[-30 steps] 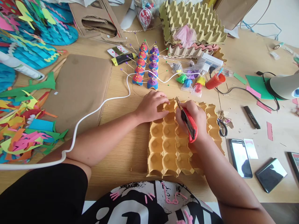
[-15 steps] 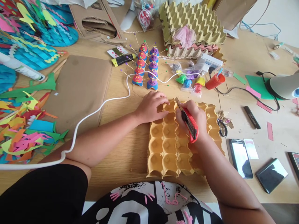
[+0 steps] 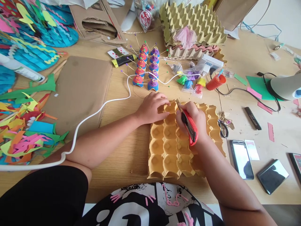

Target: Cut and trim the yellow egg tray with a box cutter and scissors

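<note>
A yellow-orange egg tray (image 3: pixel 156 147) lies on the table in front of me, its cups facing up. My right hand (image 3: pixel 193 117) is closed round a red box cutter (image 3: pixel 190 125). The cutter's blade tilts up and left, and its tip is at the tray's far edge. My left hand (image 3: pixel 154 108) holds the tray's far left corner, with the thumb lying over a cup and the fingers curled at the rim. Beyond the tray stand two rows of small painted egg-cup figures (image 3: pixel 153 84), red and purple, with pins stuck in them.
A white cable (image 3: pixel 103 108) crosses the table from the left, over the figures. Cardboard (image 3: pixel 82 91) and paper scraps (image 3: pixel 30 135) lie left. Stacked egg trays (image 3: pixel 195 22) and bagged clay (image 3: pixel 188 83) are at the back. Scissors (image 3: pixel 224 128) and a phone (image 3: pixel 242 158) lie right.
The box cutter's handle has shifted slightly left and down in my right hand, its tip staying near the tray's far edge. My left hand keeps its place.
</note>
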Tool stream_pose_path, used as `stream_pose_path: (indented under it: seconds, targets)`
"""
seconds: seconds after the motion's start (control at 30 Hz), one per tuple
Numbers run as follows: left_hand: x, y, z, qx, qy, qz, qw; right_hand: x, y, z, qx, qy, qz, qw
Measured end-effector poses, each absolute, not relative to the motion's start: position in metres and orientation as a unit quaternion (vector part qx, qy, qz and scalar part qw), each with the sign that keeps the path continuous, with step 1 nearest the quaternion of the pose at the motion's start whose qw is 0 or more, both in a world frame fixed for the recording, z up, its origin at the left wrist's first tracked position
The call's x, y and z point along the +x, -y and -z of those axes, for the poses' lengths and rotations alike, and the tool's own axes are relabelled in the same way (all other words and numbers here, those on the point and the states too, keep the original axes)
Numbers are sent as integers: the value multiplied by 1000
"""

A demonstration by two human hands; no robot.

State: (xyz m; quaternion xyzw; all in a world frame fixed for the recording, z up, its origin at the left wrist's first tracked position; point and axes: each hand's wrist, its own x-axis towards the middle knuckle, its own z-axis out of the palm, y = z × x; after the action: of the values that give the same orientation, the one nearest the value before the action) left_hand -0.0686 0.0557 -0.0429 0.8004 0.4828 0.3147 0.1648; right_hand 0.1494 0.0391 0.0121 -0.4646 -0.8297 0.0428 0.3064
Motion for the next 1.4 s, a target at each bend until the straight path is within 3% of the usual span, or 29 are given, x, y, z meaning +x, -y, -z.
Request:
stream_pose_path:
  seconds: [0.17,0.43,0.97,1.4]
  targets:
    - [-68,-55,43,799,-481,-322,162,150,-39,-11,-459,834,-27,306]
    - [-69,-56,43,797,-480,-324,173,158,-45,-3,-434,811,0,392]
    - [-68,-56,43,797,-485,-317,170,153,-41,-9,-466,830,-30,305]
    - [-68,-56,43,796,-488,-313,173,152,-40,-7,-467,832,-18,299]
